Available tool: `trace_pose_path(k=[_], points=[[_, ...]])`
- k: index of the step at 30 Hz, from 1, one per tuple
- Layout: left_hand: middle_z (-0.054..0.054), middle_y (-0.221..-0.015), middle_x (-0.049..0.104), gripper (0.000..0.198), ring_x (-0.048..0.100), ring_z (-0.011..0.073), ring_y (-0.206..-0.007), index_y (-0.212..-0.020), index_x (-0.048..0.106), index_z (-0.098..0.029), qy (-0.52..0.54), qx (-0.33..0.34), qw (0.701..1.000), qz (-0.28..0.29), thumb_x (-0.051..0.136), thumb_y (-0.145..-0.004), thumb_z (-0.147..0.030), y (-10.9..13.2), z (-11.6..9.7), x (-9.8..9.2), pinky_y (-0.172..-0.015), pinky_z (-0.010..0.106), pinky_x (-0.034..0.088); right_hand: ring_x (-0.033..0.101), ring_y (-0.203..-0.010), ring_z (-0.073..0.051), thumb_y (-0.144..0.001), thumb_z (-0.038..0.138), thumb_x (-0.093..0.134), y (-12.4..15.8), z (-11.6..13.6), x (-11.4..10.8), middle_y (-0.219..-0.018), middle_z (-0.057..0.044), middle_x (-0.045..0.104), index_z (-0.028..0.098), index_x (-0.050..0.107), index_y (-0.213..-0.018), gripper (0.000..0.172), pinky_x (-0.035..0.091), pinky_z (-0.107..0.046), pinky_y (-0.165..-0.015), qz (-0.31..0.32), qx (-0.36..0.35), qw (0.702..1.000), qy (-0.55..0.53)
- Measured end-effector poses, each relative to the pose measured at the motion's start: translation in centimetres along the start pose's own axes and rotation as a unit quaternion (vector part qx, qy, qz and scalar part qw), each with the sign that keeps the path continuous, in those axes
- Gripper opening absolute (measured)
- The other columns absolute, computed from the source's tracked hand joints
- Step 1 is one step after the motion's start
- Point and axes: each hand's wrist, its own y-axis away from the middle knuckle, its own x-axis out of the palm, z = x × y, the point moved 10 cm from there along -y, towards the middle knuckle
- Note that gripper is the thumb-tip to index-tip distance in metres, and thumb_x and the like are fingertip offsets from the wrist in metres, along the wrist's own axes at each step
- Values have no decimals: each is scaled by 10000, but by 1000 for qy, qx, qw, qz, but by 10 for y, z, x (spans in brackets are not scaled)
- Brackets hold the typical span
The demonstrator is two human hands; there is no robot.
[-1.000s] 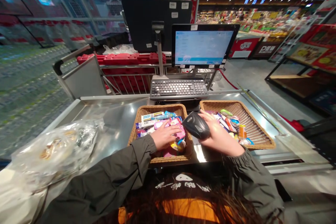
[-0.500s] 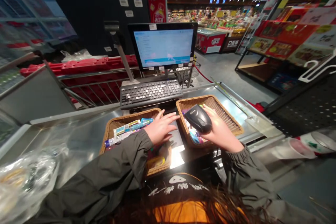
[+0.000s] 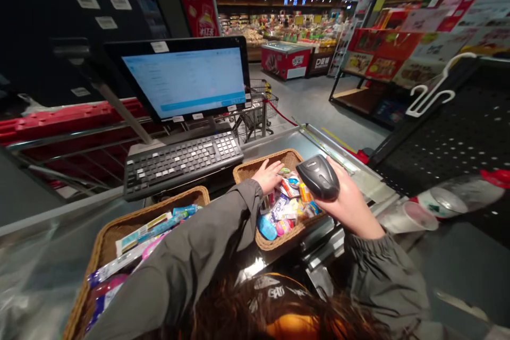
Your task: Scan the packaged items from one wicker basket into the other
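Black plastic scanner (image 3: 319,176) is wrapped in the right hand (image 3: 350,210), at the right side of the right basket (image 3: 292,157). Left hand (image 3: 268,176): fingers spread over that basket's far end; can't tell if they touch the small packets (image 3: 289,204). Risk: scanner dips, knocks packets over the edge. Left sleeve (image 3: 171,265) crosses the left basket (image 3: 107,239), could snag its long packs (image 3: 133,239). Right basket's packets are jumbled, blue and pink ones nearest front.

Our left grip (image 3: 268,176) has crossed from the left basket (image 3: 104,247) to the right basket (image 3: 286,237), the scanner (image 3: 319,178) has shifted to its right side, and our view has swung right.
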Motion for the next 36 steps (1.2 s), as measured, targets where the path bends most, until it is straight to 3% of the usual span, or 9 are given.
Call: trace_pose_path(k=[4, 10, 16, 19, 23, 28, 36], points=[[123, -1491, 442, 348, 284, 286, -1437, -1067, 699, -191, 4, 16, 1000, 25, 714, -720, -205, -34, -3, 34, -1185, 582, 109, 385, -1381, -390, -736, 326, 691, -5, -17, 0, -1308, -179, 574, 159, 518, -1302, 615, 334, -599, -1129, 0, 4, 1000, 2], [142, -1436, 490, 257, 329, 278, -1409, -1012, 729, -158, 23, -14, 999, 38, 628, -785, -225, -57, 1, 58, -1199, 533, 102, 380, -1391, -382, -710, 290, 689, -10, -47, 3, -1350, -180, 552, 165, 492, -1319, 652, 324, -617, -1128, 5, 44, 999, 2], [195, -1466, 441, 364, 373, 333, -1365, -1046, 729, -106, 52, -102, 991, 66, 619, -770, -317, -64, 16, 82, -1123, 542, 271, 379, -1392, -386, -708, 290, 679, -15, -66, 2, -1355, -200, 548, 144, 485, -1313, 652, 318, -628, -1127, 4, 64, 998, 1], [178, -1482, 429, 357, 354, 336, -1380, -1051, 734, -119, 66, -149, 984, 76, 551, -817, -317, -67, 21, 90, -1101, 550, 296, 388, -1387, -393, -720, 306, 672, -18, -71, 3, -1348, -192, 557, 155, 495, -1302, 627, 310, -641, -1125, 0, 67, 998, -3], [155, -1468, 456, 354, 305, 323, -1414, -1040, 742, -152, 73, -198, 974, 80, 431, -889, -229, -70, 22, 96, -1113, 568, 264, 392, -1381, -404, -714, 306, 675, -23, -73, 6, -1347, -184, 561, 169, 512, -1286, 610, 313, -662, -1112, -4, 61, 998, -10], [138, -1500, 428, 366, 201, 297, -1468, -1077, 723, -162, 79, -217, 969, 91, 423, -869, -143, -72, 13, 100, -1178, 584, 104, 385, -1384, -409, -712, 311, 680, -25, -72, 7, -1346, -177, 562, 181, 522, -1284, 607, 323, -670, -1099, -11, 56, 998, -12], [103, -1265, 635, 280, 306, 286, -1427, -1003, 732, -223, 123, -235, 961, 80, 501, -846, -203, -66, 13, 80, -1164, 613, 147, 369, -1400, -385, -728, 338, 662, -20, -62, 3, -1349, -145, 564, 217, 512, -1297, 601, 289, -651, -1130, -17, 47, 999, -19]])
